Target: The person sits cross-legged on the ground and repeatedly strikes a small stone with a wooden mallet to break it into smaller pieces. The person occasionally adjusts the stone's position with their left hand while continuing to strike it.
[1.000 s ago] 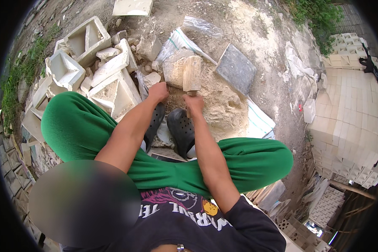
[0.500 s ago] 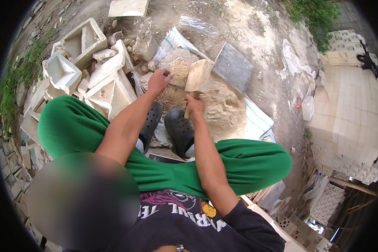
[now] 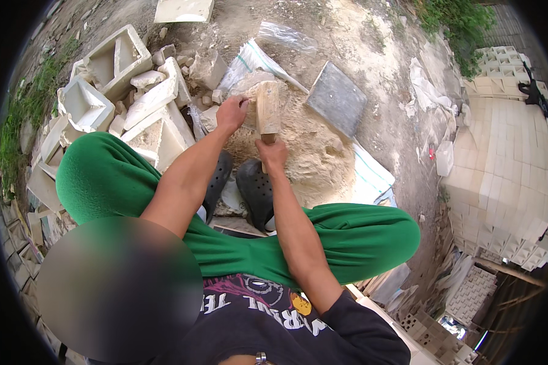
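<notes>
My right hand [image 3: 271,154] is wrapped round the handle of a wooden mallet [image 3: 268,111]. The mallet's block-shaped head lies over a heap of pale, crumbly rubble and powder [image 3: 313,149]. Just left of the head is my left hand [image 3: 232,114], its fingers curled together at the heap. What those fingers hold, if anything, is too small to make out. Part of the heap is hidden under the mallet head. A white sack with green stripes [image 3: 372,165] is spread beneath the rubble.
Broken cream blocks [image 3: 158,125] are piled at the left. A grey square slab [image 3: 337,99] lies right of the heap, with clear plastic [image 3: 288,37] beyond. Dark clogs [image 3: 254,188] on my feet stand at the heap's near edge. Stacked pale blocks [image 3: 496,152] rise at far right.
The mallet has moved left, and its head has come closer to my left hand. My right hand has shifted left with it. My left hand has hardly moved.
</notes>
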